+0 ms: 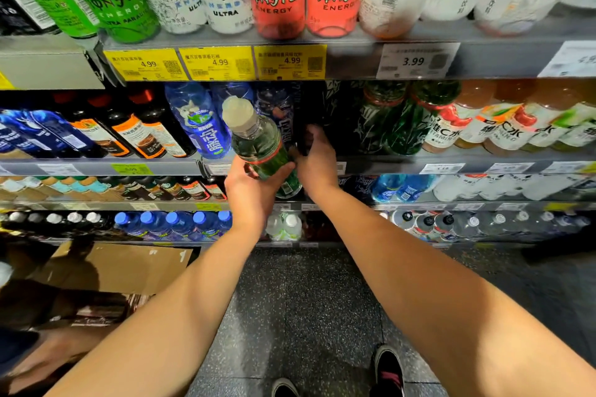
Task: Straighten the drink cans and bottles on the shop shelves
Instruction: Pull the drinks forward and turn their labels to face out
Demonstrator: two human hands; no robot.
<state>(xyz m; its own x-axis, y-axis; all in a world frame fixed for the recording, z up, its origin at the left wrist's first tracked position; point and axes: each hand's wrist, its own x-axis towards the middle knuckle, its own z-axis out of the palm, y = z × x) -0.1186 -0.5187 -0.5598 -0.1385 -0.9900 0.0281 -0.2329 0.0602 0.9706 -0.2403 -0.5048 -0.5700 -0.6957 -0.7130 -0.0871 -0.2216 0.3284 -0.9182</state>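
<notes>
I have the green bottle [263, 145] out in front of the second shelf [96, 166], tilted with its pale cap [238, 113] leaning up and to the left, off the shelf. My left hand [254, 185] grips it low on the body, fingers [283, 168] curled round the label and thumb across the near side. My right hand [314, 159] is just beside it, reaching into the dark gap in the row; its fingers curl round something dark there, but I cannot tell what, the spot is too shadowed. Blue bottles [200, 126] stand close on the left, more green bottles [396, 119] on the right. The risk I see is the slot being tight: pushing the tilted bottle in could knock a neighbour over. My grip is also low, so the heavy top could swing. Price tags [216, 63] line the shelf above.
</notes>
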